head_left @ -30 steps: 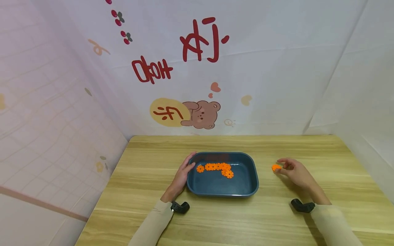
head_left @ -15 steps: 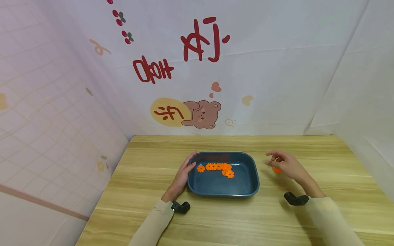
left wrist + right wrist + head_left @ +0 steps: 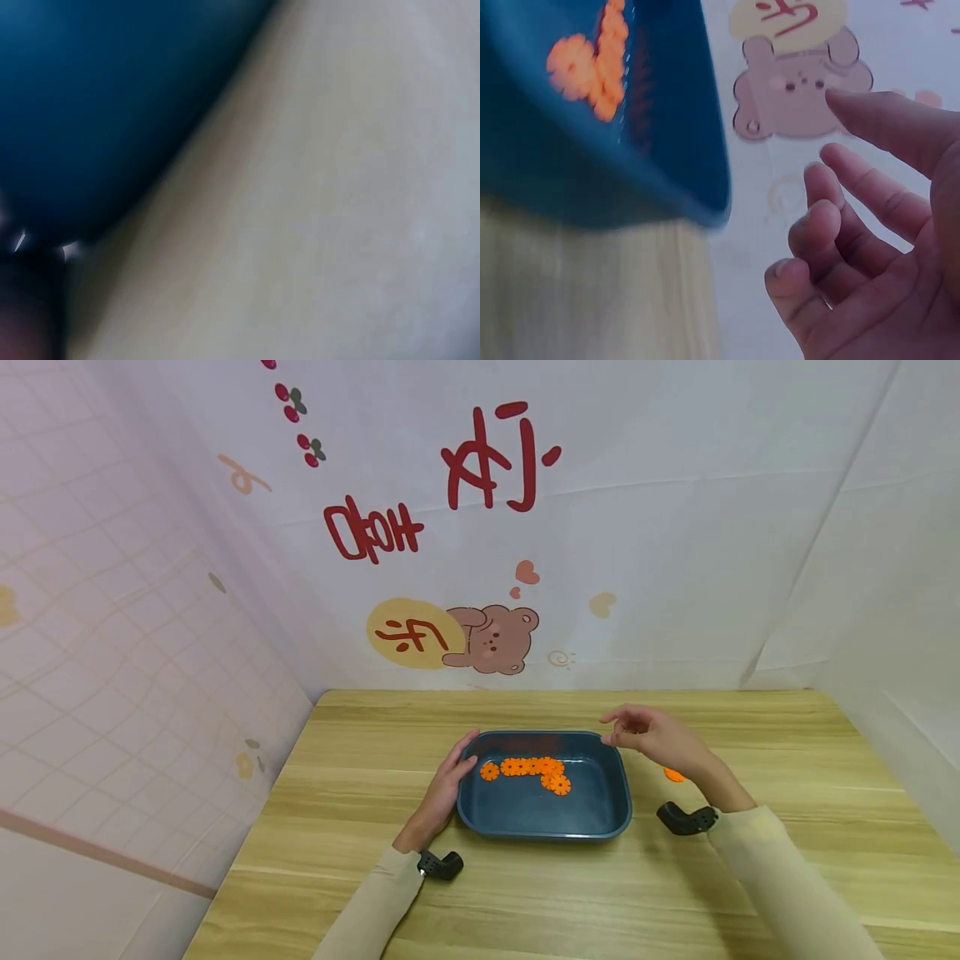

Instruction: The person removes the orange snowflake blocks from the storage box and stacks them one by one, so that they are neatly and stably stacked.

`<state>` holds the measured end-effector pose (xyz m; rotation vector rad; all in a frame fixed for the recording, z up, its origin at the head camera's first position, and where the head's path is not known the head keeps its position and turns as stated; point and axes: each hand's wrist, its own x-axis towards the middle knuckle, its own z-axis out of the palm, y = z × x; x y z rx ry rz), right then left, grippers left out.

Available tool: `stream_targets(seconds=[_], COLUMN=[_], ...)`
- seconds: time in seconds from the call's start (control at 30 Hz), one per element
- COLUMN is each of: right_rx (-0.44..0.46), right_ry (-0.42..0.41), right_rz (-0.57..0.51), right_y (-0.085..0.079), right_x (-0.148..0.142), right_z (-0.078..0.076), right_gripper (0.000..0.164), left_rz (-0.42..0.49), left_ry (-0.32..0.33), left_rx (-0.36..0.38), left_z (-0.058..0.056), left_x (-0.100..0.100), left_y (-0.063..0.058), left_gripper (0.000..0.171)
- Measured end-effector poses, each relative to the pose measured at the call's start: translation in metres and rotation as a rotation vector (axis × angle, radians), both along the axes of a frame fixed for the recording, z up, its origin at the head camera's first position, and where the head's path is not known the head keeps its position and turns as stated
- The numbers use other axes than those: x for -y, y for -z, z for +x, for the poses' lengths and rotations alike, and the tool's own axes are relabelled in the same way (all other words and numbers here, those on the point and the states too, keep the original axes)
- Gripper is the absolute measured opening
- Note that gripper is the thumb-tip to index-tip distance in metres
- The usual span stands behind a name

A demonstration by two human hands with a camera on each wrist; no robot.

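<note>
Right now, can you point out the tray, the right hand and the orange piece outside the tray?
Tray (image 3: 519,812): head view, its bare floor.
Right hand (image 3: 662,740): head view, the hand's back.
Orange piece (image 3: 674,775): head view, its uncovered part.

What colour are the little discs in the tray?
The discs are orange, clearest in the head view.

A pale yellow-brown, wood-grained table with rounded far corners carries an upright, dark blue, open rectangular basin with rounded corners. The table's streaky grain runs sideways past the basin. To the basin's right, apart from it, a flat, bright orange disc lies directly on the wood, partly hidden.
</note>
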<state>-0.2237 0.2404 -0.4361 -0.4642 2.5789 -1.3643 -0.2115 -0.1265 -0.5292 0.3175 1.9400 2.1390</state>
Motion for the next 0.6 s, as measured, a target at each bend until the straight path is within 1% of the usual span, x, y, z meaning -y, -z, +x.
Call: stream_targets(seconds=[0.17, 0.27, 0.37, 0.5, 0.6], right_rx=[0.055, 0.082, 0.122, 0.183, 0.223], right_ry=[-0.108, -0.182, -0.261, -0.343, -0.374], right_rz=[-0.055, -0.064, -0.058, -0.009, 0.035], right_y=[-0.009, -0.01, -0.007, 0.002, 0.009], right_x=[0.027, 0.044, 0.057, 0.07, 0.076], right_z=[-0.009, -0.013, -0.016, -0.018, -0.02], right_gripper=[0.033, 0.034, 0.035, 0.036, 0.035], left_rz=[0.008, 0.015, 0.018, 0.01, 0.003], left_ry=[-0.002, -0.003, -0.002, -0.005, -0.013], left_rx=[0.007, 0.011, 0.014, 0.015, 0.011], left_z=[0.0, 0.0, 0.0, 0.0, 0.0], left_x=[-0.001, -0.001, -0.001, -0.001, -0.001], left_y=[0.0, 0.001, 0.001, 0.001, 0.001], left_gripper=[0.052, 0.052, 0.053, 0.054, 0.052])
